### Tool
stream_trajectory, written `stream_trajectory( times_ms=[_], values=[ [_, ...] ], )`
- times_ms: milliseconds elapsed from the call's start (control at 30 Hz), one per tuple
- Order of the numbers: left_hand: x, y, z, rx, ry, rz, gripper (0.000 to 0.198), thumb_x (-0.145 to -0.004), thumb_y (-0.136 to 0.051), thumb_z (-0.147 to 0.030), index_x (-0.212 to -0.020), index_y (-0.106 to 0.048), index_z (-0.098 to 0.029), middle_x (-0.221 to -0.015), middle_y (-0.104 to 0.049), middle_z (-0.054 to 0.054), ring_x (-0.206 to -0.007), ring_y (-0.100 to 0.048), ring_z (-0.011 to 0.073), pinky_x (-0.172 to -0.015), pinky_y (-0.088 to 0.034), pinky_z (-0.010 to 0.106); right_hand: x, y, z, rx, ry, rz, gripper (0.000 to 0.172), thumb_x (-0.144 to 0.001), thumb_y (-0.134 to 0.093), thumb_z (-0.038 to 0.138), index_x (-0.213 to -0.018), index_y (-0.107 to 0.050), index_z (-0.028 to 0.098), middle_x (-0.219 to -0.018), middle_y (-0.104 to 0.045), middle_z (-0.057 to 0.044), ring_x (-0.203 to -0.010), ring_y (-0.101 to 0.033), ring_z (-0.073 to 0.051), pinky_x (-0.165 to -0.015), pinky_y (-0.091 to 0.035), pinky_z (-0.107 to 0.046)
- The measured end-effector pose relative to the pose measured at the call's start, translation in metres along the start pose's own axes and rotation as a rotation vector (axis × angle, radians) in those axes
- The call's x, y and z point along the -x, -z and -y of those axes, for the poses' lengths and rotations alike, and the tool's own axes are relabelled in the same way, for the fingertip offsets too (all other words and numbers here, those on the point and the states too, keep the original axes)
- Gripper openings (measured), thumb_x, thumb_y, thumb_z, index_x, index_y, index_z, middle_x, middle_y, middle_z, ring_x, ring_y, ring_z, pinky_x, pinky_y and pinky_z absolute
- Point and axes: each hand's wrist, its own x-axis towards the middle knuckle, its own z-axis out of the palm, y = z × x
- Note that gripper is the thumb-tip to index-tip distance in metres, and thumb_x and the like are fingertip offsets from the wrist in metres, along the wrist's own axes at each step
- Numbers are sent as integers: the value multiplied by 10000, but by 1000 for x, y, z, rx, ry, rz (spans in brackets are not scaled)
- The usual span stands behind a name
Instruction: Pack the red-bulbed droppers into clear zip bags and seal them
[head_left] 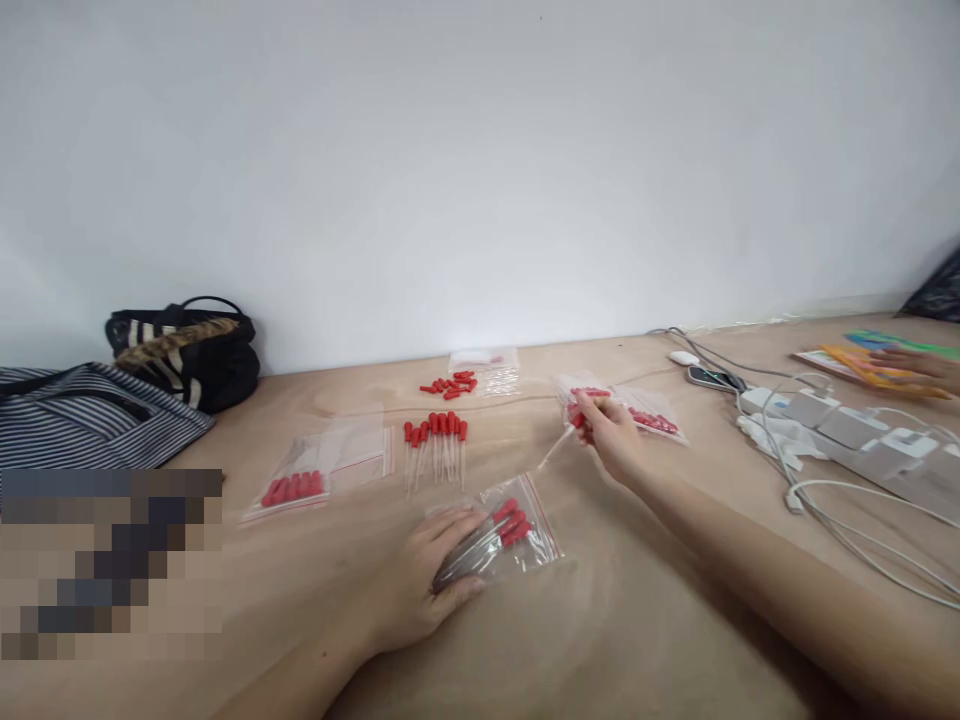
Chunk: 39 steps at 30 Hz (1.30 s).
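Observation:
My left hand (pixel 424 570) is closed around the lower end of a clear zip bag (pixel 538 540), which lies on the table. Inside it are several glass droppers with red bulbs (pixel 513 522). Between the fingers of my right hand (pixel 616 440) is a single dropper (pixel 559 447), held by its red bulb with the thin tube slanting down toward the bag's mouth. Several loose droppers (pixel 442 430) lie side by side beyond my left hand. Behind them sits a pile of red rubber bulbs (pixel 453 384) beside some clear tubes (pixel 501 381).
Filled zip bags lie on the left (pixel 289 490) and right (pixel 654 418). White chargers and cables (pixel 847 420) spread along the right side. Another person's hand (pixel 916 370) rests on colourful packets at far right. A black bag (pixel 225 350) and a striped bag (pixel 112 410) stand left.

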Motion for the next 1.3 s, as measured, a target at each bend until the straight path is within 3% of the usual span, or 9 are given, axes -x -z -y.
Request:
stream_trajectory(
  times_ms=[133, 367, 567, 900, 1133, 1300],
  values=[
    [-4, -1, -4, -9, 27, -5, 529, -788, -528, -328, -1279, -358, -231, -1307, -431, 77, -1193, -383, 264, -978, -328, 459, 26, 28, -16, -59, -86, -62, 419, -602, -637, 556, -659, -475, 173, -534, -537, 34, -424, -482, -64, -401, -403, -179],
    [-8, 0, -7, -15, 34, -5, 526, -789, -519, -337, -1277, -360, -221, -1305, -434, 79, -1190, -389, 260, -977, -331, 446, 34, 19, -21, -97, -30, -82, 422, -630, -608, 567, -687, -468, 173, -568, -530, 39, -438, -485, -61, -423, -432, -190],
    [-6, -2, -4, 7, 42, -20, 531, -787, -523, -338, -1280, -357, -233, -1315, -421, 72, -1194, -384, 263, -976, -335, 447, 31, 27, -15, -33, 42, -156, 410, -656, -588, 564, -695, -458, 176, -569, -530, 35, -427, -481, -65, -401, -421, -191],
    [-7, -4, -3, 7, 17, -44, 532, -788, -516, -326, -1286, -345, -250, -1299, -440, 61, -1180, -397, 259, -973, -338, 438, 38, 13, -24, -118, -39, -96, 412, -630, -617, 553, -683, -463, 175, -569, -541, 40, -442, -500, -70, -438, -458, -205],
    [-5, -4, -3, 19, 56, -5, 623, -802, -510, -361, -1343, -220, -255, -1387, -299, 66, -1235, -312, 267, -1003, -289, 452, 52, -2, -21, -166, -223, 78, 383, -560, -695, 496, -655, -523, 167, -583, -593, 15, -514, -574, -104, -569, -500, -243],
    [-6, 0, -8, 27, 58, 8, 618, -799, -520, -317, -1338, -224, -254, -1374, -318, 70, -1234, -312, 268, -1003, -286, 457, 53, -5, -22, -124, -275, 274, 347, -519, -732, 443, -650, -624, 141, -612, -621, 10, -543, -555, -82, -608, -482, -230]
  ],
)
